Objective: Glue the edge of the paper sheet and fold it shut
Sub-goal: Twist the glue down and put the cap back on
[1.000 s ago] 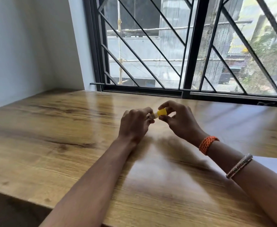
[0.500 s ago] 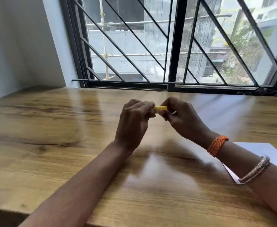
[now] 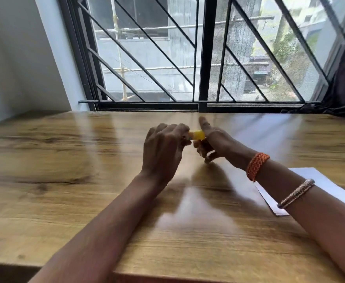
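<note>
We hold a yellow glue stick (image 3: 197,135) between both hands.
Left hand (image 3: 165,148) and right hand (image 3: 214,141) fingers both grasping it (paper sheet (image 3: 318,184) right, on worktop (image 3: 65,180)).

Work surface: a wooden table (image 3: 69,180) with a glossy brown grain finish, its far edge set against the window wall and its near edge visible at the bottom of the view. Window light reflects off the top in pale streaks. One item lies directly on it: a white paper sheet (image 3: 318,186), flat, well to the right of and nearer than the fingers (image 3: 167,129), partly covered by the right forearm. Below the fingers the tabletop carries their shadow only.
</note>
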Demonstrator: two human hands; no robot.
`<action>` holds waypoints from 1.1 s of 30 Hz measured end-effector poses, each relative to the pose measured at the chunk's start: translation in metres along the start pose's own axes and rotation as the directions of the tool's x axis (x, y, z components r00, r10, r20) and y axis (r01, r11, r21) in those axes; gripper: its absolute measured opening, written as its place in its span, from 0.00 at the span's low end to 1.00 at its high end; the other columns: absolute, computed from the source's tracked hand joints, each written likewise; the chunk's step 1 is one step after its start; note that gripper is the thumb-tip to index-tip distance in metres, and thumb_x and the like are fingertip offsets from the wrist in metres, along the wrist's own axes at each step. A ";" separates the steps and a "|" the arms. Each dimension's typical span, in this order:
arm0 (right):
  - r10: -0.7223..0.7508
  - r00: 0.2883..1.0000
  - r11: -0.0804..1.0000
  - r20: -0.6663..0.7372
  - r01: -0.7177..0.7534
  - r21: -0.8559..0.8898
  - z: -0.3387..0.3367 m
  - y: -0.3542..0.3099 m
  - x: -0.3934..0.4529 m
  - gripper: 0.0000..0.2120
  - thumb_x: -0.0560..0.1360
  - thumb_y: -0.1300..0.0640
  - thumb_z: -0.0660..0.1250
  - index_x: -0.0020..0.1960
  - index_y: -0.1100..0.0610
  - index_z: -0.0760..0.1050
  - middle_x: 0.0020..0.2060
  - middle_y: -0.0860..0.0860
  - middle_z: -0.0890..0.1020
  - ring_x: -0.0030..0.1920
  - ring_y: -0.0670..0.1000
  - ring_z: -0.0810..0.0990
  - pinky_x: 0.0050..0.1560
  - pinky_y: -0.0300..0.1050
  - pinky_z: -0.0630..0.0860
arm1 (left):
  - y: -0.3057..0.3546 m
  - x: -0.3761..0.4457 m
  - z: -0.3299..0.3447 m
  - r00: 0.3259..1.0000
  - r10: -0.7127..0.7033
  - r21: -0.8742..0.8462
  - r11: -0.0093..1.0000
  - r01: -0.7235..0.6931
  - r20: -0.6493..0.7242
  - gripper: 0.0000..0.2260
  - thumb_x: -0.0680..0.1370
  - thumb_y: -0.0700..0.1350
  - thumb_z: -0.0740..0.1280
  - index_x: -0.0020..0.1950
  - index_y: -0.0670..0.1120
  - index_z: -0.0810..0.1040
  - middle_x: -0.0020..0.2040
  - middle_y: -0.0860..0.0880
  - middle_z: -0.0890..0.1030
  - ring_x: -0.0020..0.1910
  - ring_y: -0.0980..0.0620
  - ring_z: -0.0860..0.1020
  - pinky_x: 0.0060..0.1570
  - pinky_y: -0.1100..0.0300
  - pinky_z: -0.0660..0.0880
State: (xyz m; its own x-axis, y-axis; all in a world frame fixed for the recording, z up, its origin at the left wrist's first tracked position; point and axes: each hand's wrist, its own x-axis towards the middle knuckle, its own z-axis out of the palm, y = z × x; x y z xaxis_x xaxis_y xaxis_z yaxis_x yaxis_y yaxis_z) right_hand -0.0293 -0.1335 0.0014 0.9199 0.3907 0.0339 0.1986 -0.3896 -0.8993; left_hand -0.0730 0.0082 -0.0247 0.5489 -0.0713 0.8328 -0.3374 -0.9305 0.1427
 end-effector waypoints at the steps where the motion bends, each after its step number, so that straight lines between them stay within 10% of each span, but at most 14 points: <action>1: -0.008 1.000 1.000 -0.022 0.008 -0.029 -0.005 -0.001 0.000 0.31 0.79 0.37 0.42 0.39 0.58 0.73 0.29 0.53 0.75 0.29 0.49 0.73 0.32 0.41 0.71 | 0.003 -0.001 0.001 0.992 -0.115 -0.079 0.990 0.119 0.055 0.09 0.72 0.46 0.69 0.51 0.48 0.78 0.43 0.47 0.84 0.43 0.44 0.80 0.41 0.54 0.73; 4: -0.104 0.970 0.990 -0.219 0.080 -0.117 -0.033 0.000 -0.006 0.27 0.81 0.43 0.47 0.43 0.60 0.76 0.32 0.56 0.79 0.32 0.51 0.75 0.33 0.42 0.69 | 0.004 -0.003 0.005 0.916 -0.357 -0.346 0.849 0.400 0.185 0.15 0.73 0.46 0.69 0.58 0.46 0.74 0.44 0.46 0.83 0.43 0.42 0.81 0.42 0.48 0.78; 7: -0.182 0.926 0.963 -0.330 0.101 -0.249 -0.063 0.018 -0.027 0.17 0.81 0.52 0.55 0.44 0.61 0.78 0.36 0.57 0.82 0.37 0.51 0.78 0.36 0.40 0.71 | 0.008 -0.005 0.007 0.932 -0.325 -0.369 0.856 0.363 0.162 0.11 0.74 0.35 0.63 0.57 0.42 0.72 0.45 0.46 0.80 0.44 0.40 0.80 0.44 0.45 0.77; 13: -0.118 0.967 0.855 -0.228 -0.018 -0.518 -0.100 0.057 -0.091 0.11 0.77 0.53 0.64 0.56 0.56 0.79 0.53 0.51 0.82 0.55 0.48 0.77 0.47 0.36 0.70 | 0.037 -0.009 0.012 0.944 -0.236 -0.393 0.865 0.313 0.232 0.04 0.76 0.37 0.62 0.49 0.42 0.70 0.44 0.50 0.79 0.45 0.43 0.81 0.44 0.47 0.77; 18: 0.092 0.996 0.747 0.013 -0.060 -0.662 -0.125 0.070 -0.136 0.24 0.75 0.42 0.63 0.70 0.37 0.64 0.74 0.41 0.62 0.74 0.48 0.61 0.68 0.43 0.57 | 0.047 -0.014 0.020 0.907 -0.233 -0.477 0.789 0.387 0.351 0.05 0.76 0.38 0.65 0.49 0.42 0.71 0.44 0.48 0.81 0.43 0.47 0.82 0.40 0.55 0.79; 22: 0.203 0.972 0.669 0.119 -0.050 -0.741 -0.120 0.075 -0.132 0.30 0.74 0.35 0.58 0.73 0.34 0.52 0.77 0.40 0.50 0.77 0.43 0.46 0.76 0.51 0.44 | 0.036 -0.010 0.029 0.872 -0.294 -0.479 0.745 0.465 0.390 0.08 0.74 0.34 0.65 0.46 0.43 0.69 0.40 0.51 0.79 0.37 0.59 0.79 0.38 0.59 0.79; 33: 0.110 0.993 0.598 0.045 -0.030 -0.801 -0.083 0.073 -0.002 0.30 0.77 0.35 0.51 0.76 0.43 0.51 0.78 0.48 0.51 0.77 0.49 0.47 0.73 0.60 0.46 | 0.015 0.025 0.068 0.831 -0.399 -0.384 0.750 0.538 0.387 0.13 0.72 0.39 0.70 0.55 0.41 0.73 0.48 0.43 0.81 0.45 0.47 0.79 0.46 0.59 0.76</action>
State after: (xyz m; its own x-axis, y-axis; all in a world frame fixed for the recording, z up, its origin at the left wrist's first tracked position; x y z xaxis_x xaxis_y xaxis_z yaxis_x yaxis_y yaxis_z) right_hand 0.0112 -0.2324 -0.0278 0.9199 0.3828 -0.0849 0.3623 -0.9127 -0.1890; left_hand -0.0125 -0.0324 -0.0384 0.8869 0.1726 0.4285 -0.2510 -0.5987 0.7606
